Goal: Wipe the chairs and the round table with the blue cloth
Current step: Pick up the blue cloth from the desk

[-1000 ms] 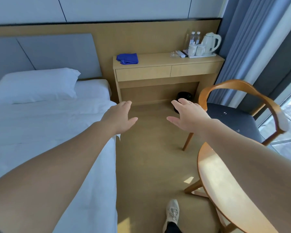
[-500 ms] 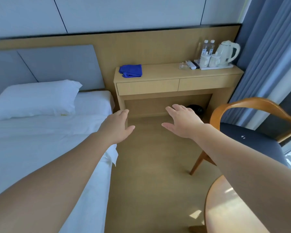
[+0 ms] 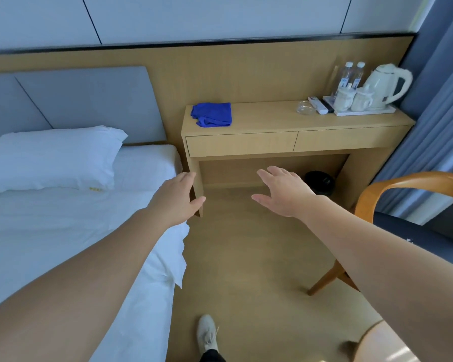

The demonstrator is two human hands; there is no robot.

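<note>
Lying on the left end of the desk (image 3: 267,118) top, near the wall panel, the blue cloth (image 3: 211,114) is seen roughly folded, with nothing touching it. Both hands are held out low in front of the desk, well apart from the cloth: the left hand (image 3: 175,198) and the right hand (image 3: 283,190) are shown with fingers straight and spread, and nothing is gripped by either.

Several slips can be expected from here. If only the top layer is pinched, the cloth is likely to be unfolded and dragged across the desk. If a wide sweep is made along the top, the glass dish (image 3: 305,107) or the kettle (image 3: 385,83) at the right end could be knocked. The desk's left leg, just beside the left hand, could be bumped on the way up.

The cloth's long axis is judged to run left to right, along the desk's back edge. Its neater folded side is turned to the right, while the rumpled loose edges are pointed to the front left. The chair (image 3: 408,180) and the round table (image 3: 392,346) are found at the right, not yet wiped.
</note>
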